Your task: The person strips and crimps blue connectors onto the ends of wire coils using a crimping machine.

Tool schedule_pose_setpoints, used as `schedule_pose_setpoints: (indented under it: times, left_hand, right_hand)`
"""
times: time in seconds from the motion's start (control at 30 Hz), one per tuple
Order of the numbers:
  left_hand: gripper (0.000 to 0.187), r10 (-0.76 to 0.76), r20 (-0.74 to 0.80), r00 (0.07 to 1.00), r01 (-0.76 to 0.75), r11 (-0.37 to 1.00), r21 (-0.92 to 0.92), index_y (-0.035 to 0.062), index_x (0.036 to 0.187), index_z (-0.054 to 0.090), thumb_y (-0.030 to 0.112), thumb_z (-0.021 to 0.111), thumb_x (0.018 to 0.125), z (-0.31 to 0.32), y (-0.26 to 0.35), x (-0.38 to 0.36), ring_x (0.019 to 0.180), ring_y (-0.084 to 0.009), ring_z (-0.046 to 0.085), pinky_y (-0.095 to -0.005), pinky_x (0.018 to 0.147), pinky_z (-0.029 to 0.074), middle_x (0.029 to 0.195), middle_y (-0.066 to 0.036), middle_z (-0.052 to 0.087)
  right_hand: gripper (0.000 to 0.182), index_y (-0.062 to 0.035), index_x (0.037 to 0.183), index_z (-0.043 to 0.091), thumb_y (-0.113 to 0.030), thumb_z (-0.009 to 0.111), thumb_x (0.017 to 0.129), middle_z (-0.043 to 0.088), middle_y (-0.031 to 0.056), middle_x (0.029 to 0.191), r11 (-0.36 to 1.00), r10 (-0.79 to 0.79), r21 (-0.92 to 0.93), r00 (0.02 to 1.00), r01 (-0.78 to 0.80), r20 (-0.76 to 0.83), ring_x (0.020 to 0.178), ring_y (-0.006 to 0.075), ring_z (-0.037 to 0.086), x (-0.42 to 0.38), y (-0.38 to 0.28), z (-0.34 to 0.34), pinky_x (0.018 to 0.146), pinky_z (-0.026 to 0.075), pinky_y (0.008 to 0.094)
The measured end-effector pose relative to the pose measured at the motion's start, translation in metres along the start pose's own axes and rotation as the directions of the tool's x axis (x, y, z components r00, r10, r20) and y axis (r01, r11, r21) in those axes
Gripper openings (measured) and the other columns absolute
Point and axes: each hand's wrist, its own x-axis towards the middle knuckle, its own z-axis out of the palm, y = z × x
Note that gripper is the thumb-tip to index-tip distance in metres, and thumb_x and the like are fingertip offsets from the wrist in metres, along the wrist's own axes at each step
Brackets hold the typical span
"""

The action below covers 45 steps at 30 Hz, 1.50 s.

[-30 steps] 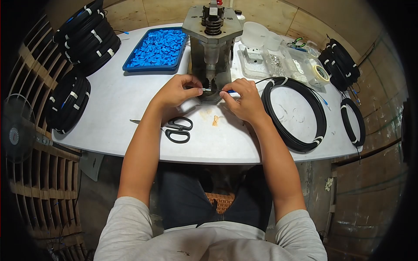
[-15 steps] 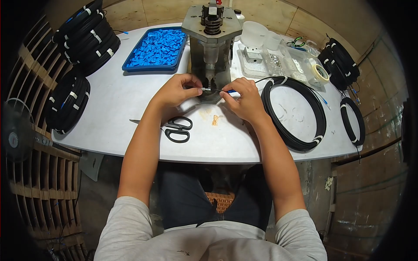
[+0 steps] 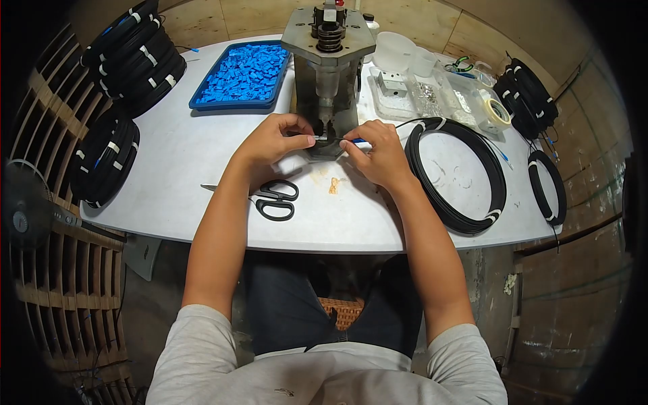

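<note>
At the base of the metal press [image 3: 327, 74], my left hand [image 3: 278, 140] pinches a small silvery metal piece [image 3: 320, 138] between thumb and forefinger. Just to its right, my right hand [image 3: 375, 150] is closed on a thin black cable, with a blue connector [image 3: 360, 141] showing at the fingers. The cable's end sits under the press ram, in line with the metal piece; whether the two are joined is too small to tell. A large black cable coil [image 3: 496, 182] lies flat beside my right forearm. Black-handled scissors [image 3: 277, 200] rest near my left forearm.
A blue tray [image 3: 196, 106] of small blue parts stands left of the press. Stacked cable coils [image 3: 145, 64] fill the left side. Clear plastic containers [image 3: 395, 50] and a tape roll [image 3: 498, 113] stand at back right, with more coils [image 3: 530, 101] beyond.
</note>
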Motion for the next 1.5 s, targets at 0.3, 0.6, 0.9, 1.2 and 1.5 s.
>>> schedule_pose_setpoints:
  times: [0.3, 0.6, 0.9, 1.2, 1.5]
  left_hand:
    - [0.027, -0.013, -0.037, 0.999, 0.012, 1.000, -0.018, -0.0020, 0.104, 0.073, 0.018, 0.080, 0.087, 0.002, 0.001, 0.000, 0.096, -0.0183, 0.067, -0.0330, 0.090, 0.052, 0.097, -0.010, 0.074]
    - [0.025, 0.004, -0.055, 0.998, -0.005, 1.000, -0.017, -0.0014, 0.104, 0.073, 0.016, 0.079, 0.086, 0.003, -0.007, 0.003, 0.094, -0.0180, 0.068, -0.0332, 0.089, 0.053, 0.096, -0.010, 0.074]
    - [0.027, 0.000, -0.066, 0.998, 0.003, 0.999, 0.036, -0.0018, 0.105, 0.073, 0.016, 0.078, 0.086, 0.003, -0.007, 0.004, 0.096, -0.0198, 0.069, -0.0340, 0.090, 0.053, 0.098, -0.011, 0.075]
    - [0.026, -0.029, -0.067, 0.997, 0.033, 0.997, 0.065, -0.0024, 0.104, 0.074, 0.018, 0.076, 0.087, 0.003, -0.002, 0.003, 0.098, -0.0209, 0.069, -0.0342, 0.092, 0.053, 0.098, -0.012, 0.075]
    - [0.027, -0.029, -0.059, 0.998, 0.033, 0.998, 0.061, -0.0028, 0.104, 0.075, 0.018, 0.076, 0.087, 0.002, -0.007, 0.005, 0.094, -0.0192, 0.069, -0.0329, 0.089, 0.053, 0.096, -0.012, 0.076]
  right_hand:
    - [0.015, -0.0081, 0.089, 0.073, -0.022, 0.078, 0.086, 0.071, 0.0054, 0.087, 1.000, 0.000, 0.007, 1.000, 0.000, -0.021, 0.089, 0.0250, 0.064, 0.000, 0.001, 0.002, 0.090, 0.042, 0.0370]
    - [0.016, -0.0079, 0.090, 0.073, -0.023, 0.077, 0.087, 0.071, 0.0062, 0.088, 1.000, 0.014, 0.008, 1.000, -0.014, -0.005, 0.090, 0.0256, 0.065, -0.001, -0.001, 0.001, 0.092, 0.042, 0.0382]
    - [0.015, -0.0081, 0.091, 0.073, -0.022, 0.077, 0.087, 0.072, 0.0055, 0.090, 1.000, 0.017, 0.005, 1.000, -0.017, -0.002, 0.091, 0.0247, 0.065, 0.000, -0.001, 0.001, 0.093, 0.042, 0.0381]
    - [0.014, -0.0087, 0.092, 0.074, -0.021, 0.077, 0.087, 0.073, 0.0046, 0.090, 1.000, 0.012, 0.014, 1.000, -0.012, -0.019, 0.091, 0.0243, 0.065, 0.000, -0.003, 0.000, 0.092, 0.041, 0.0378]
    - [0.013, -0.0091, 0.092, 0.074, -0.021, 0.077, 0.087, 0.072, 0.0049, 0.089, 1.000, 0.022, 0.009, 1.000, -0.022, -0.007, 0.090, 0.0246, 0.065, 0.000, -0.003, 0.000, 0.092, 0.041, 0.0380]
